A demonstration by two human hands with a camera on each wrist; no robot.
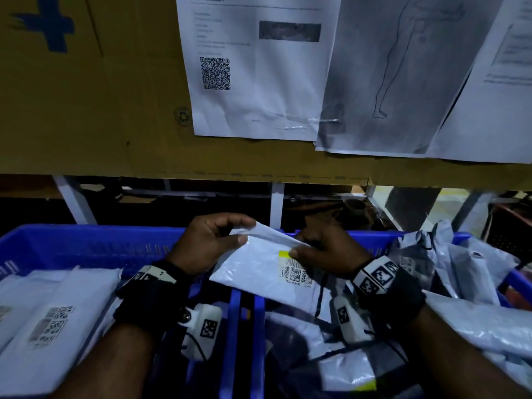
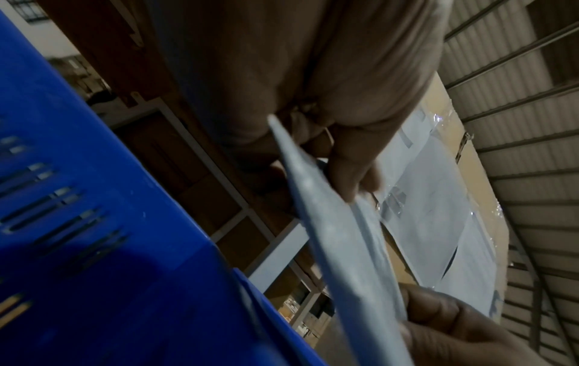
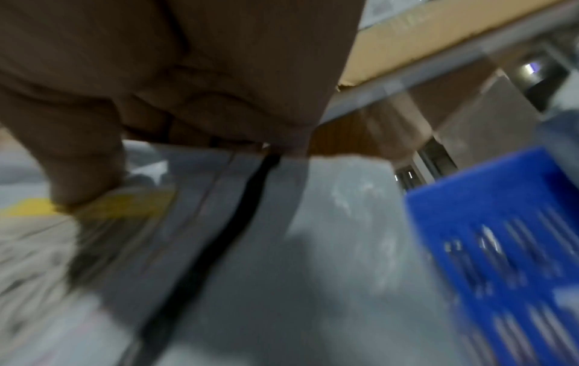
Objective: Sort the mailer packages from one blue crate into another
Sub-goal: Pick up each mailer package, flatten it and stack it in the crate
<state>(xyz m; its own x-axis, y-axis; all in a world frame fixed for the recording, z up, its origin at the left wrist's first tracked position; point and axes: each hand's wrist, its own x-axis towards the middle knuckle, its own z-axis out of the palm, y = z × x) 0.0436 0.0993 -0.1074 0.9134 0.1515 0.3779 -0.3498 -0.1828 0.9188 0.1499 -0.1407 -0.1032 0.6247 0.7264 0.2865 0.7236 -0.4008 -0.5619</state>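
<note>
Both hands, left hand (image 1: 210, 240) and right hand (image 1: 325, 249), pinch one white mailer (image 1: 264, 269) above the crates' adjoining rims. Left blue crate (image 1: 86, 243), at nine o'clock, holds flat labelled mailers (image 1: 51, 326); right blue crate (image 1: 515, 280), at three o'clock, holds heaped mailers (image 1: 460, 272).

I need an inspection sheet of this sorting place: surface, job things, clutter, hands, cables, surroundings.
Surface: nothing seen; crates fill the view.
Job's things: white mailer held above the gap between left crate and right crate; both hold mailers.
Clutter: nothing seen.
Hands: left hand pinches the mailer's top edge; right hand pinches it by the yellow label.
Cables: thin cord at the left wrist camera.
Surroundings: cardboard panel with taped paper sheets.
</note>
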